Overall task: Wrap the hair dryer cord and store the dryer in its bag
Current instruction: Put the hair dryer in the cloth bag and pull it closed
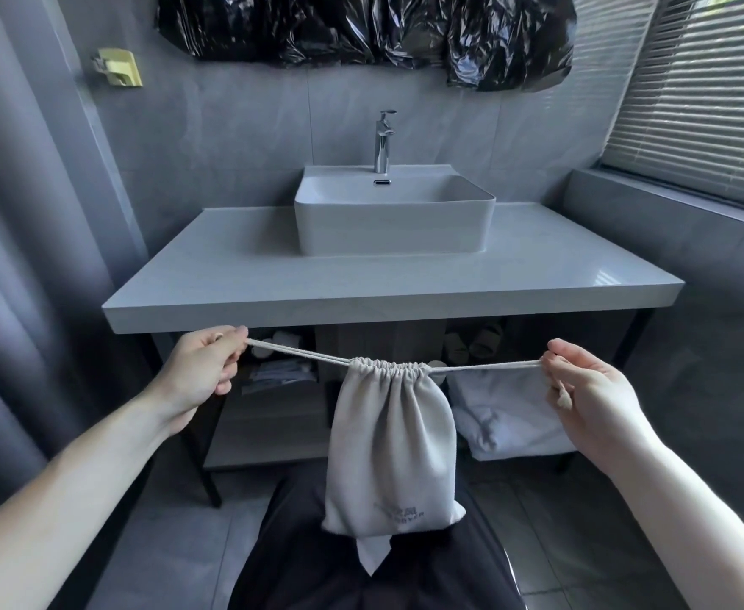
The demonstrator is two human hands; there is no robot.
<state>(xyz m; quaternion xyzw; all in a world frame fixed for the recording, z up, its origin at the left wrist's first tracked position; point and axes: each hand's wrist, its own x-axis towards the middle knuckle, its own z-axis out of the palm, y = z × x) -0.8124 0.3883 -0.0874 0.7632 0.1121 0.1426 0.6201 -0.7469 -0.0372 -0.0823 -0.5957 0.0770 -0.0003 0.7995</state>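
A light grey drawstring bag [390, 451] hangs in mid-air in front of the vanity, its mouth gathered tight. It bulges as if full; the hair dryer and its cord are hidden from view. My left hand [205, 363] pinches the left drawstring [300, 353], pulled taut to the left. My right hand [590, 385] pinches the right drawstring [484, 368], pulled taut to the right, with its knotted end dangling below my fingers.
A grey vanity counter [388, 275] carries a white basin [394, 213] with a chrome tap [383, 140]. Below it a shelf holds slippers [476, 341] and a white towel [506, 411]. My dark-clad legs [361, 574] are under the bag. Window blinds [705, 103] are on the right.
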